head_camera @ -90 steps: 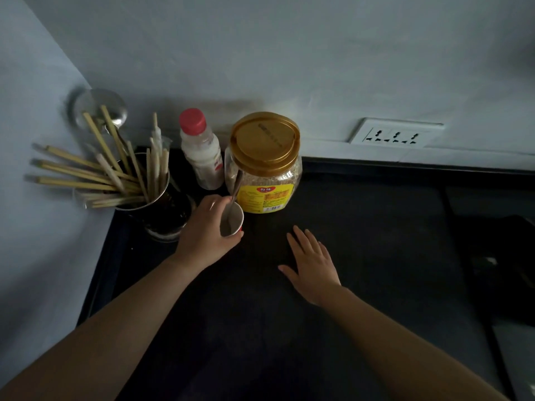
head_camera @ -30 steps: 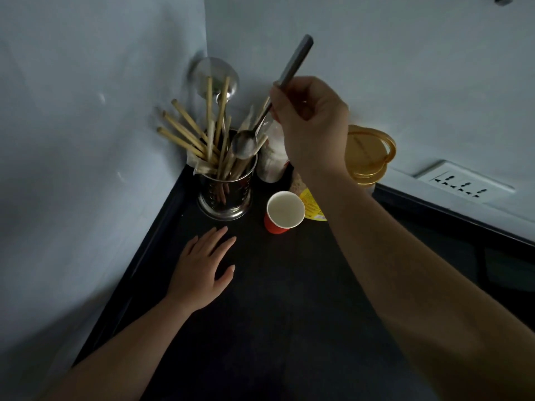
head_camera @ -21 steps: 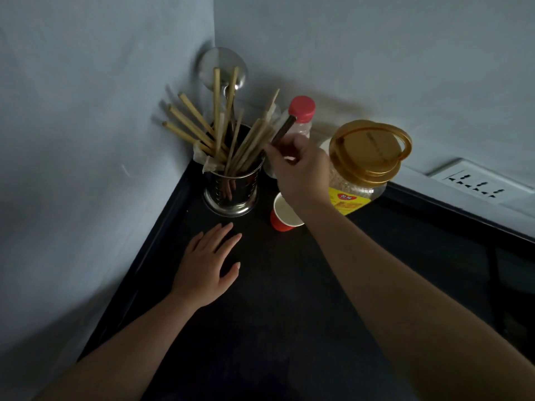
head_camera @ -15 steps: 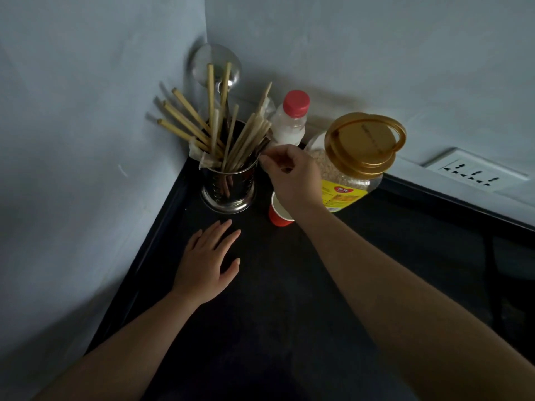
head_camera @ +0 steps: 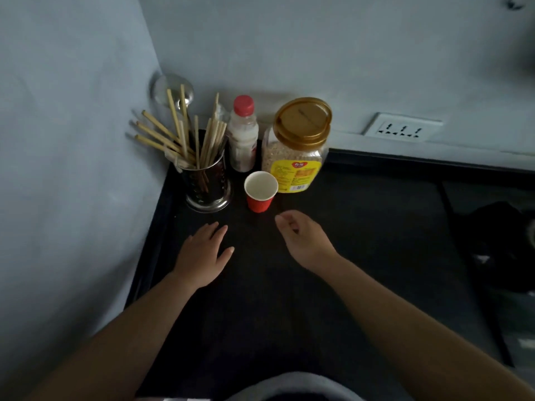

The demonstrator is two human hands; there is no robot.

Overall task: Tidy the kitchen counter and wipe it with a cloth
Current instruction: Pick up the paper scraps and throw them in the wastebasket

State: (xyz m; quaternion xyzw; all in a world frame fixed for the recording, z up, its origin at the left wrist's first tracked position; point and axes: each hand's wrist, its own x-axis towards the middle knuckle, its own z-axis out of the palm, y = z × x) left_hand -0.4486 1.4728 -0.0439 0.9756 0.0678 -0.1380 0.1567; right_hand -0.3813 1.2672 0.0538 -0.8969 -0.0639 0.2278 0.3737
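On the black counter (head_camera: pixel 362 241), a steel utensil holder (head_camera: pixel 207 185) full of chopsticks stands in the left back corner. A white bottle with a red cap (head_camera: pixel 243 134) and a clear jar with a gold lid (head_camera: pixel 298 146) stand beside it. An empty red paper cup (head_camera: pixel 260 191) stands in front of them. My left hand (head_camera: pixel 202 253) lies flat on the counter, below the holder. My right hand (head_camera: pixel 304 241) hovers just below and right of the cup, fingers loosely curled, holding nothing. The spoon is not visible.
Pale walls close the corner at left and back. A white socket strip (head_camera: pixel 402 130) sits on the back wall at right. A dark lump (head_camera: pixel 498 244) lies at the counter's right edge, too dim to identify.
My right hand lowered the spoon into the utensil holder, let it go, and drew back toward me past the cup. My left hand stayed flat on the counter.
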